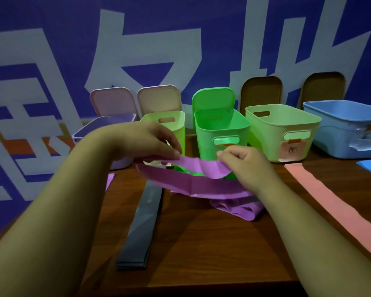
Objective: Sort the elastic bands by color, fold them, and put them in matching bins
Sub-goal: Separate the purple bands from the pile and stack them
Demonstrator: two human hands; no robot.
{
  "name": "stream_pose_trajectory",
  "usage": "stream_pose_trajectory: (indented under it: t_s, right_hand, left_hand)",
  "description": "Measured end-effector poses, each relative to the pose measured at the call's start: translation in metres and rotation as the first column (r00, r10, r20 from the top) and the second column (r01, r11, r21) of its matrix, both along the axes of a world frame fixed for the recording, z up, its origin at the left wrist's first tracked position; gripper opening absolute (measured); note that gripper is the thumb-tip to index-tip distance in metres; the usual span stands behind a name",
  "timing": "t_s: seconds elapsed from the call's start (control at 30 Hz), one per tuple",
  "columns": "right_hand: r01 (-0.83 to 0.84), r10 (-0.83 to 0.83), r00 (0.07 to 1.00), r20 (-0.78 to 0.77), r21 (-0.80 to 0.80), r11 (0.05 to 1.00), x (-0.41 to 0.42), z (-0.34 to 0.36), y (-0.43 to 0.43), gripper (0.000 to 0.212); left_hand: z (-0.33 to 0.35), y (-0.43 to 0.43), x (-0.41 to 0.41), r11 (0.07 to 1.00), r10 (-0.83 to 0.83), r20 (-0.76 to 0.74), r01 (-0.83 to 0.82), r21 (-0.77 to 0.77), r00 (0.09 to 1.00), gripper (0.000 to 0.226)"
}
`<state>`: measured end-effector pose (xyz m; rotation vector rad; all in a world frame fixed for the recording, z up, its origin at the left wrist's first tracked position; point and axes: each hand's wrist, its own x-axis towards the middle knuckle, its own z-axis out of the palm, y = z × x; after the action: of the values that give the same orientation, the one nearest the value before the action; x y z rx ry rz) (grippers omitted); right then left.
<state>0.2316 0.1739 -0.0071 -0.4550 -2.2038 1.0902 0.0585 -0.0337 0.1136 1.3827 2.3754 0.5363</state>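
While both hands (198,155) pinch the purple band (201,179) taut, a slipped pinch risks snap-back, undoing the fold.

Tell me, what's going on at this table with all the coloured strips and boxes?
A person is sorting elastic bands by colour. Both hands, left hand and right hand, pinch a purple band held up over the table, apparently folding it. A grey band and a pink band lie flat, waiting. Open bins line the back, the purple bin at the left.
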Motion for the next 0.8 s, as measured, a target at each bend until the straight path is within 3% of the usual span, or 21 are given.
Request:
stream_pose_trajectory:
  t_s: [0.13, 0.2, 0.33, 0.43, 0.7, 0.8]
  right_hand:
    - [-0.184, 0.161, 0.98, -0.114, -0.241, 0.953, 0.001, 0.005, -0.005, 0.032]
    - [-0.228, 0.187, 0.97, -0.153, -0.325, 0.918, 0.001, 0.005, -0.007, 0.029]
    - [-0.242, 0.188, 0.966, -0.179, -0.365, 0.899, -0.001, 0.005, -0.008, 0.026]
    - [-0.224, 0.172, 0.97, -0.173, -0.354, 0.908, -0.002, 0.004, -0.007, 0.025]
    - [-0.154, 0.115, 0.984, -0.138, -0.315, 0.937, -0.006, -0.002, -0.001, 0.031]
    - [-0.129, 0.099, 0.989, -0.11, -0.318, 0.939, -0.006, -0.001, -0.001, 0.029]
  left_hand:
    - [-0.015, 0.003, 0.001, 0.996, -0.085, 0.009, 0.085, -0.005, 0.996, 0.013]
    - [-0.023, 0.009, 0.004, 0.992, -0.114, -0.08, 0.109, -0.065, 0.99, 0.014]
    - [-0.048, 0.025, 0.01, 0.978, -0.183, -0.186, 0.159, -0.135, 0.965, 0.032]
    - [-0.062, 0.035, 0.014, 0.977, -0.214, -0.195, 0.213, -0.03, 0.957, 0.035]
    - [-0.072, 0.041, 0.014, 0.905, -0.177, -0.003, 0.164, 0.393, 0.984, 0.048]
    - [-0.065, 0.037, 0.014, 0.86, -0.233, -0.004, 0.208, 0.465, 0.972, 0.035]
